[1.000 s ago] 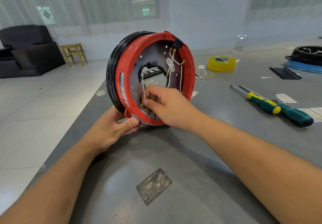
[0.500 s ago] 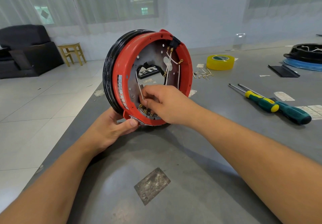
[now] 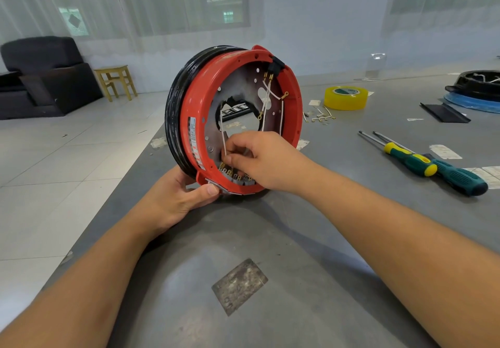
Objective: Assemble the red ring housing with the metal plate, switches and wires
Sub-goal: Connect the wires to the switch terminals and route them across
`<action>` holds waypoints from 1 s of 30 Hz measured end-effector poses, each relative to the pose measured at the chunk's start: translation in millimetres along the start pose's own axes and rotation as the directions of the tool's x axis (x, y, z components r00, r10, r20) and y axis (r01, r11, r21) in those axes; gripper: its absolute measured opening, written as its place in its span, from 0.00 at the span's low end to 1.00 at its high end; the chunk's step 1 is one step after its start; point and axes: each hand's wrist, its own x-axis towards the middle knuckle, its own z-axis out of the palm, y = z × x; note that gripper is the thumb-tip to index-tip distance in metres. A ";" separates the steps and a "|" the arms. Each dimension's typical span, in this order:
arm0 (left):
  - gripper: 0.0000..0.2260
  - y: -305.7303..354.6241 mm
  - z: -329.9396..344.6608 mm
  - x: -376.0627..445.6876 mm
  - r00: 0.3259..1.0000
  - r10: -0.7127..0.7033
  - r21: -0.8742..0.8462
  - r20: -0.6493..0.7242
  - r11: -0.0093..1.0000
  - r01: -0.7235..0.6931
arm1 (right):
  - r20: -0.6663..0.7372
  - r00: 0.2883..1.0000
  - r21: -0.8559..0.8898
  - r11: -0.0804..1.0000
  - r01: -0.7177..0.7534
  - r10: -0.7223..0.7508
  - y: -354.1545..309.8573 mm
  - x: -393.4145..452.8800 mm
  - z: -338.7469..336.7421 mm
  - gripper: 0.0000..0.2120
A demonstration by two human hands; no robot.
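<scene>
Your left hand (image 3: 176, 199) has its grip curled round the lower edge of the red ring housing (image 3: 197, 109), thumb pressed on the rim at the bottom, holding it on edge on the grey worktop (image 3: 311, 280) just left of the frame's centre. Your right hand (image 3: 267, 161) reaches inside the ring, its fingertips (image 3: 228, 159) pinching one white wire (image 3: 222, 134) just above the row of brass switch terminals (image 3: 234, 173) at the bottom. The metal plate (image 3: 243, 82) sits inside the housing, with a ragged central opening. One black connector (image 3: 277, 64) is at the ring's top, and several white wires with brass lugs hang from it; their exact count is unclear.

On the worktop to the right lie two screwdrivers (image 3: 433, 163) side by side, both with green and yellow handles. One roll of yellow tape (image 3: 345, 98) lies flat in the upper right, with a small heap of loose wire pieces (image 3: 322, 115) beside it. One worn rectangular patch (image 3: 239, 285) marks the surface near you. In the upper left, on a tiled floor (image 3: 67, 158), are one dark armchair (image 3: 43, 77) and one wooden stool (image 3: 116, 81) before curtained windows.
</scene>
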 end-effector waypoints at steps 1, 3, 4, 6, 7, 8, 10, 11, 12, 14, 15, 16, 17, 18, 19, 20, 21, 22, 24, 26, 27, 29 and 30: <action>0.26 0.3 0.2 0.1 1.000 0.004 0.014 0.000 1.000 -0.004 | -0.013 1.000 -0.001 1.000 -0.006 0.006 -0.1 -0.2 0.7 0.06; 0.25 0.7 0.3 -0.1 1.000 0.005 0.030 -0.009 1.000 -0.004 | -0.031 0.999 -0.012 1.000 -0.016 0.016 -1.1 -0.3 1.9 0.06; 0.25 1.2 0.4 -0.2 1.000 0.005 0.045 -0.014 0.999 -0.004 | -0.039 0.999 -0.017 1.000 -0.019 0.019 -1.9 -0.4 2.4 0.06; 0.22 1.6 0.6 -0.5 1.000 0.009 0.073 -0.021 0.997 -0.007 | -0.050 0.998 -0.030 0.999 -0.024 0.023 -3.7 -0.8 3.3 0.05; 0.21 1.4 0.5 -0.7 1.000 0.007 0.072 -0.024 0.997 -0.006 | -0.052 0.998 -0.032 0.999 -0.029 0.027 -4.4 -1.0 3.5 0.05; 0.21 1.3 0.8 -0.9 1.000 0.004 0.067 -0.027 0.998 -0.002 | -0.050 0.998 -0.031 0.999 -0.036 0.034 -5.0 -1.3 3.6 0.05; 0.21 1.2 1.3 -1.5 1.000 -0.003 0.055 -0.024 0.998 0.004 | -0.037 0.998 -0.030 0.998 -0.050 0.049 -6.0 -1.7 3.2 0.06; 0.20 1.6 1.5 -1.8 1.000 -0.003 0.055 -0.025 0.998 0.004 | -0.033 0.998 -0.030 0.998 -0.055 0.054 -6.2 -1.7 3.0 0.06; 0.20 2.2 2.1 -2.2 1.000 0.002 0.062 -0.028 0.998 0.000 | -0.031 0.998 -0.026 0.998 -0.057 0.057 -6.3 -1.6 2.8 0.06; 0.20 3.1 2.5 -2.5 0.999 0.011 0.070 -0.030 0.998 -0.009 | -0.030 0.998 -0.013 0.998 -0.061 0.061 -6.6 -1.4 2.7 0.05; 0.20 2.9 2.6 -2.4 1.000 0.014 0.067 -0.027 0.998 -0.012 | -0.030 0.998 -0.011 0.998 -0.061 0.061 -6.5 -0.9 2.8 0.05; 0.20 2.1 2.6 -1.9 1.000 0.014 0.062 -0.024 0.998 -0.013 | -0.032 0.998 -0.011 0.998 -0.060 0.060 -6.1 -0.4 2.9 0.05; 0.20 0.9 2.8 -1.8 1.000 0.015 0.047 -0.024 0.999 -0.014 | -0.036 0.998 -0.009 0.998 -0.060 0.059 -5.7 0.0 3.2 0.04; 0.20 -0.3 3.2 -1.6 1.000 0.014 0.024 -0.027 1.000 -0.013 | -0.039 0.997 -0.007 0.998 -0.060 0.060 -5.2 0.5 3.3 0.04; 0.21 -1.3 3.4 -1.6 0.999 0.014 0.009 -0.032 1.000 -0.013 | -0.041 0.997 -0.004 0.998 -0.061 0.061 -4.6 0.9 3.5 0.03; 0.21 -2.2 3.5 -1.6 0.999 0.014 0.005 -0.036 1.000 -0.013 | -0.040 0.997 0.000 0.998 -0.063 0.063 -4.0 1.3 3.6 0.03; 0.21 -2.7 3.6 -1.3 0.999 0.014 0.003 -0.038 1.000 -0.014 | -0.039 0.997 0.004 0.998 -0.063 0.063 -3.5 1.6 3.7 0.03; 0.20 -2.4 3.9 -1.4 0.999 0.012 -0.001 -0.038 1.000 -0.012 | -0.038 0.997 0.004 0.998 -0.062 0.062 -3.3 1.7 3.8 0.03; 0.19 -1.2 4.1 -1.0 0.999 0.016 0.022 -0.047 1.000 -0.015 | -0.035 0.998 -0.003 0.998 -0.058 0.057 -2.9 1.9 4.3 0.03; 0.18 0.3 4.4 -1.0 0.998 0.024 0.065 -0.060 0.998 -0.020 | -0.033 0.998 0.001 0.998 -0.062 0.062 -2.6 1.9 4.3 0.03; 0.18 1.1 4.8 -1.4 0.998 0.025 0.074 -0.065 0.997 -0.020 | -0.032 0.997 0.006 0.998 -0.066 0.066 -2.6 1.6 4.4 0.03; 0.19 2.5 5.4 -2.0 0.997 0.028 0.083 -0.071 0.996 -0.022 | -0.035 0.997 0.012 0.998 -0.069 0.069 -2.5 1.0 4.7 0.03; 0.19 3.2 5.5 -2.4 0.997 0.027 0.084 -0.073 0.996 -0.021 | -0.036 0.997 0.011 0.998 -0.069 0.069 -2.3 0.9 4.7 0.03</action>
